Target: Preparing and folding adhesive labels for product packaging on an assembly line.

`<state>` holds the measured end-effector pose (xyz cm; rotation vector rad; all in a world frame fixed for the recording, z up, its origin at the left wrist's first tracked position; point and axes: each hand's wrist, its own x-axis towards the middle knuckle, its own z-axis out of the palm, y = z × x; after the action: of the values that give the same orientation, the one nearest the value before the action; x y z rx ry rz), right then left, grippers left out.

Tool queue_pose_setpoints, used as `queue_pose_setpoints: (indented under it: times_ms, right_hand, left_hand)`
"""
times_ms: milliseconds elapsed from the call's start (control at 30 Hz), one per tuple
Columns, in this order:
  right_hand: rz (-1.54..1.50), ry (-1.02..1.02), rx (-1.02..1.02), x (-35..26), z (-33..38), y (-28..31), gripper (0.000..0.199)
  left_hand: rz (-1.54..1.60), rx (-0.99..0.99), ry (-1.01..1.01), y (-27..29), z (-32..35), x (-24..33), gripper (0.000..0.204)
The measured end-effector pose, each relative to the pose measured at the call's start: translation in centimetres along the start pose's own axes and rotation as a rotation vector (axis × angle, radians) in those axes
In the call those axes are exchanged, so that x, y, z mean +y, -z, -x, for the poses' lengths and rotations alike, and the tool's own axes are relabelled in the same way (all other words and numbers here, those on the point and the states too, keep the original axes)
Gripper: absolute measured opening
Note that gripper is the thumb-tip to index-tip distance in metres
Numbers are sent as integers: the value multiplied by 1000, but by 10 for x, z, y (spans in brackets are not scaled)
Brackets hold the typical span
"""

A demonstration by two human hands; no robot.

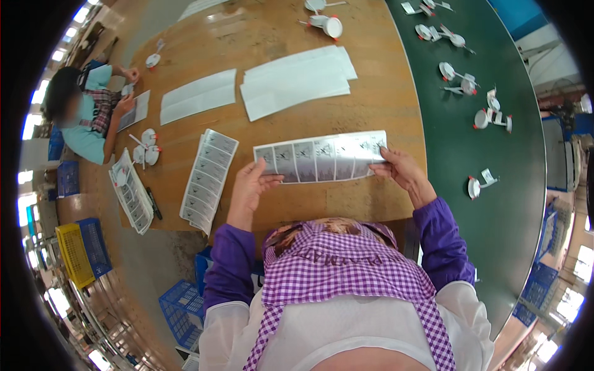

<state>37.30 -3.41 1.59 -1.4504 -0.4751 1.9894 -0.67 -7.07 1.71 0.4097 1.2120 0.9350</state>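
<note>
A silvery sheet of printed labels (315,157) is stretched level between my two hands, above the near part of the wooden table. My left hand (249,188) pinches its left end, thumb on top and fingers beneath. At the other end my right hand (402,170) grips the sheet's right edge in the same way. Left of my left hand lies a stack of similar label sheets (209,179). Beyond the held sheet rest a fanned pile of white sheets (297,83) and a smaller pile of white sheets (198,96).
Along the right runs a green conveyor belt (448,154) carrying several white round fittings (474,187). More fittings (146,148) sit on the wooden table (272,31). At the far left a co-worker (93,117) handles a part. Blue crates (182,309) stand on the floor.
</note>
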Motion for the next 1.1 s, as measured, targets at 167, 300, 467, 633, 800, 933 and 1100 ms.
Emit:
queue_pose_setpoints:
  times_ms: [167,300,467,633,800,933,1100]
  right_hand:
    - [9,104,-18,-8,2,-9,35]
    - [35,208,-26,-8,1,-10,33]
    - [135,313,15,1,-2,-9,28]
    - [194,281,128,-7,-1,-15,28]
    - [167,300,129,-13,-4,-26,33]
    - [145,294,121,-15,-6,-29,33]
    - [145,275,120,-13,-7,-24,34]
  left_hand:
    - [-10,0,-51,-5,-5,8,34]
    - [-16,-14,-130,-2,-11,1,33]
    - [-42,50,-216,-5,-17,-9,31]
    - [17,52,-175,-12,-17,-4,30]
    - [77,83,-192,-6,-18,-5,28]
    - [80,93,-187,-4,-21,-4,26]
    - [77,104,-192,-7,-23,-9,27]
